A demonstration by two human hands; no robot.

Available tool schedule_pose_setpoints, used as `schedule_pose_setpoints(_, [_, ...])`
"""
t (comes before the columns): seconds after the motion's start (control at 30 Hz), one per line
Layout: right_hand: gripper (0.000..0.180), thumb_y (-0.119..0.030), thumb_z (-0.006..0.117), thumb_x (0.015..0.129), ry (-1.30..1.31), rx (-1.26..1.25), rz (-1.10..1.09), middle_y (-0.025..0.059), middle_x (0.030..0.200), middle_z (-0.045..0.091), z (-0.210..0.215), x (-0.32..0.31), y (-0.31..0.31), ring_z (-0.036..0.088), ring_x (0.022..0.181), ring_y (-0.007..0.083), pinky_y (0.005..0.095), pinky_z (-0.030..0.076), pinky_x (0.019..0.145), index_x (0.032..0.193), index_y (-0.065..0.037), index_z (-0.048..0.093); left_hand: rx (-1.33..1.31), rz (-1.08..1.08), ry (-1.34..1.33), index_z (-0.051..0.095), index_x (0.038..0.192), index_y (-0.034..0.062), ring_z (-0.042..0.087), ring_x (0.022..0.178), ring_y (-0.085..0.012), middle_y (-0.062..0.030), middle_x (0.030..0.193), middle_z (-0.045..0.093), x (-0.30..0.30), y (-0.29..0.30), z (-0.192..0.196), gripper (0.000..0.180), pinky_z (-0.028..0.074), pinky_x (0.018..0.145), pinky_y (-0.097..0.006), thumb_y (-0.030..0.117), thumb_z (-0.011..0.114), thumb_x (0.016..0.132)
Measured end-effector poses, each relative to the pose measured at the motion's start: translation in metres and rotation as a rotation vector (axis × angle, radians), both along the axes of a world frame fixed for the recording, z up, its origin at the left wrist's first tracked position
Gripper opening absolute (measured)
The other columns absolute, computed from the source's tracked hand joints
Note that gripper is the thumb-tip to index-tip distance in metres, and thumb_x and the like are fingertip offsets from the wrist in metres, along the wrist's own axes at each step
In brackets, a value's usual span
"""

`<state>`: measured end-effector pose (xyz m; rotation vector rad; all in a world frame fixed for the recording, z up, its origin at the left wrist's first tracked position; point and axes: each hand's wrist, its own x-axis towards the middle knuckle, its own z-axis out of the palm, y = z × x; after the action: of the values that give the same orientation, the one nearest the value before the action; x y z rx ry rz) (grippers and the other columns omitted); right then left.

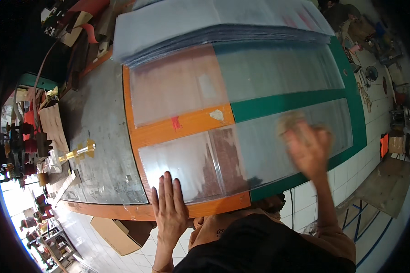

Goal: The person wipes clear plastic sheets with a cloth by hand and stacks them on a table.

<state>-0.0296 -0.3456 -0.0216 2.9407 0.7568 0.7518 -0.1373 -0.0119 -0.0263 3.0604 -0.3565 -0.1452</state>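
A long clear plastic sheet (278, 139) lies on the near part of the orange and green table. My left hand (169, 204) rests flat on its near left corner, fingers stretched out and slightly apart. Over the sheet's right half, my right hand (310, 148) presses a soft tan pad (292, 122) under its fingers; motion blurs both, so I cannot tell whether it is a cloth or a sponge. Cloudy smears cover much of the sheet, while a reddish-brown patch (228, 159) shows through left of its middle. Bright glare lies near my left hand.
Behind it lies another clear sheet (278, 68), then a thick stack of plastic sheets (223, 22). A grey metal panel (95, 132) with a yellow-taped piece (79, 151) adjoins on the left. Below the table edge stands a cardboard box (116, 234). Tools line the right wall.
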Motion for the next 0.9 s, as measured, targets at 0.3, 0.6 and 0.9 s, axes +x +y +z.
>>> schedule_pose_setpoints(0.3, [0.024,-0.025,0.052,0.087,-0.038,0.153,-0.651,0.0081,0.097,0.059,0.002,0.032,-0.168,0.052,0.083,0.0216,0.0323,0.041,0.076,0.097,-0.007,0.065,-0.040,0.050,0.006,0.031,0.129,-0.0059,0.031,0.125,-0.0392,-0.0265,0.135,0.029,0.010,-0.002,0.019,0.060,0.026,0.102,-0.048,0.018,0.055,0.079])
schedule_pose_setpoints(0.6, [0.021,-0.015,0.062,0.078,0.374,0.302,-0.498,0.0103,0.080,0.058,0.078,0.034,-0.158,0.053,0.072,0.0192,0.0309,0.041,0.067,0.096,-0.003,0.059,-0.111,0.092,-0.242,0.035,0.130,-0.0007,0.040,0.121,-0.0326,-0.0209,0.128,0.043,0.080,0.020,0.026,0.072,0.031,0.098,-0.044,0.040,0.062,0.076])
schedule_pose_setpoints(0.9, [0.066,0.001,0.053,0.071,0.477,0.119,-0.354,0.0058,0.133,0.040,0.038,0.046,-0.118,0.052,0.108,0.0296,0.0379,0.046,0.085,0.129,-0.027,0.041,-0.296,0.217,-0.234,0.050,0.120,0.0074,0.043,0.120,-0.0254,-0.0105,0.125,0.049,0.078,0.009,0.016,0.047,0.029,0.101,-0.044,0.014,0.064,0.076])
